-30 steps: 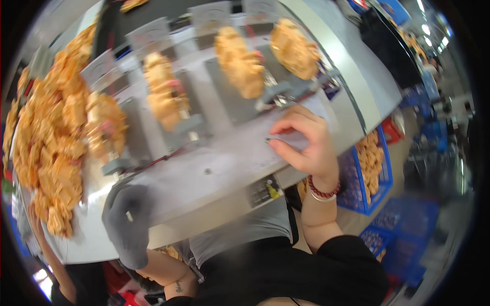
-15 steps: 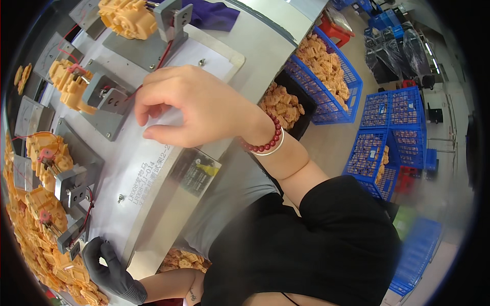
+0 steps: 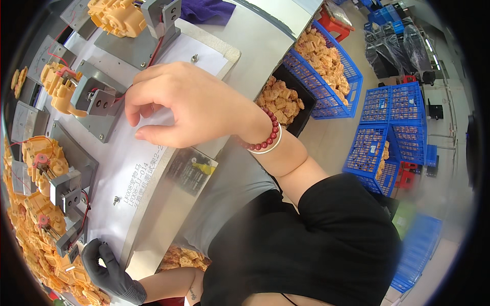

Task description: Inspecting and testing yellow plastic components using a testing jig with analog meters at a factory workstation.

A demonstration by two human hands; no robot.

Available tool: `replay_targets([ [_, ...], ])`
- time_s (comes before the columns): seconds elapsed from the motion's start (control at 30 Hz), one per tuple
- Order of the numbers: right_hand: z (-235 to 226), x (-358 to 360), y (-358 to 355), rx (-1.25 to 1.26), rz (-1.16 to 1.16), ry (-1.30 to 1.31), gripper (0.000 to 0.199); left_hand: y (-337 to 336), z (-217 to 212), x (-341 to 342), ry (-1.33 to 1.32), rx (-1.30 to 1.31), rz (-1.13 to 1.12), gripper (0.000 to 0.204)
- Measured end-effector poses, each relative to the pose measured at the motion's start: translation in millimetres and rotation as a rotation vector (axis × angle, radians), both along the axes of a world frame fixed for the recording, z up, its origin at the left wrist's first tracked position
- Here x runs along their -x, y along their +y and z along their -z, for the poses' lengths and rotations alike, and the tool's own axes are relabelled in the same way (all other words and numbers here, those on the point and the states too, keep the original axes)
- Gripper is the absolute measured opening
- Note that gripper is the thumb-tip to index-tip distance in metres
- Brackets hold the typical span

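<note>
My right hand [image 3: 176, 104], bare and with a red bead bracelet [image 3: 265, 137] at the wrist, hovers over the white test board [image 3: 115, 171]. Its fingers are loosely bent and apart from the thumb, with nothing in them. Just beyond the fingertips stands a grey metal bracket [image 3: 99, 99] beside a yellow plastic gearbox [image 3: 58, 84]. My left hand [image 3: 109, 273], in a dark grey glove, rests at the board's near left corner, by the lowest bracket [image 3: 66, 242]. Its fingers curl, with a gap to the thumb, and no held thing shows. Another gearbox [image 3: 46, 158] sits on its bracket between the hands.
Loose yellow gearboxes [image 3: 51, 273] lie heaped along the left edge. Analog meters [image 3: 28, 122] stand behind the brackets, with red wires. A larger gearbox [image 3: 117, 18] and a purple cloth [image 3: 209, 11] lie at the far side. Blue crates [image 3: 352, 84] of yellow parts stand on the floor at right.
The board and its fixtures have shifted slightly left and down in the picture. My right hand has moved slightly left with them; its pose and the left hand's look nearly the same.
</note>
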State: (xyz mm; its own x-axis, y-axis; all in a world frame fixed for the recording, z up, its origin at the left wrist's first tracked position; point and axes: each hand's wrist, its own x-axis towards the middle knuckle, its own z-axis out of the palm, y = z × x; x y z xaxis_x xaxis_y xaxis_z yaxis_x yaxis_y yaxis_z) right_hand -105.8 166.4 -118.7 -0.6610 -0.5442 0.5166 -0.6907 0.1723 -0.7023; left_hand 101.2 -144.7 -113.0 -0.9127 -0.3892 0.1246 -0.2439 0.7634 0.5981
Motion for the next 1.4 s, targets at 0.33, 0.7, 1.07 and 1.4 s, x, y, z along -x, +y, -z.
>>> replay_targets([
  [0.33,-1.2,3.2,-3.6,-0.018,-0.015,0.006,0.013,-5.5,0.0,-3.6,0.009,0.009,-0.01,0.019],
  [0.7,-4.3,-2.5,-4.4,0.018,0.0,-0.066,0.018,6.4,-5.5,-0.8,0.05,-0.068,0.039,0.013],
  [1.07,-154.1,-77.6,-61.5,-0.348,-0.611,0.746,0.025,21.2,-9.4,3.7,0.091,0.02,-0.099,0.01],
  [1.4,-179.3,-84.6,-56.4,-0.799,-0.48,1.282,0.03,15.5,-33.0,6.7,-0.011,-0.08,-0.098,0.02],
])
